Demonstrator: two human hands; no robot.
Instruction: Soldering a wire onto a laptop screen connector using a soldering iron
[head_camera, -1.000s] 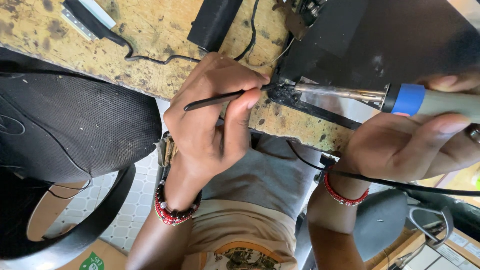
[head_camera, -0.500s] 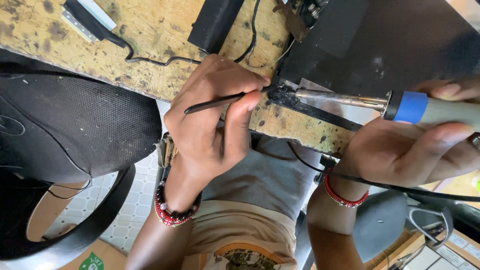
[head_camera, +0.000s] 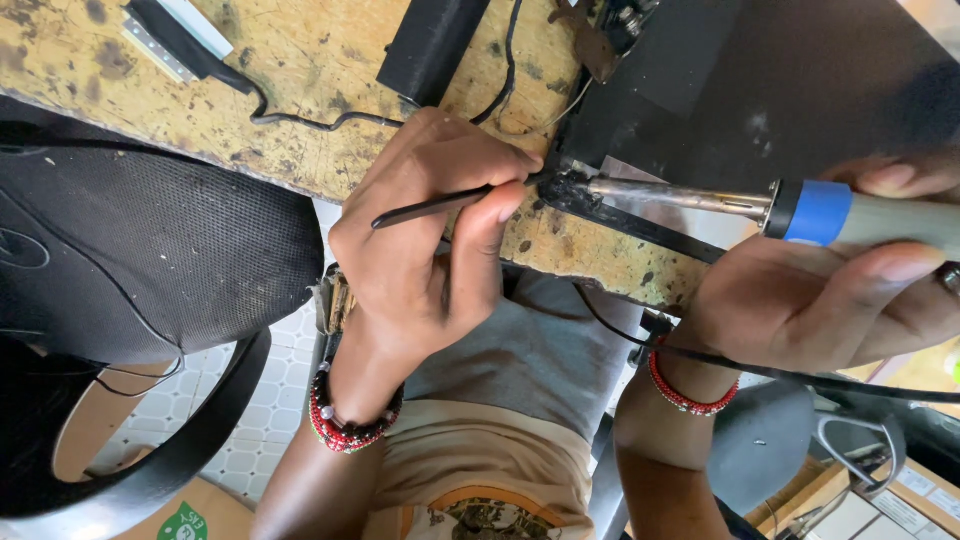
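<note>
Soldering iron (head_camera: 800, 208) drawn back right | right hand (head_camera: 830, 290) closed on it | left hand (head_camera: 430, 240) pinches thin black tool (head_camera: 440, 205)

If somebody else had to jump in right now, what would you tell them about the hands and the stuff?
Left hand: pinches a thin black rod, tip at a charred black lump on the worn yellow wooden bench.
Right hand: grips a blue-collared soldering iron, metal tip on the same lump.
Done: the lump looks melted.
Left: cannot tell; the joint is hidden.
</note>
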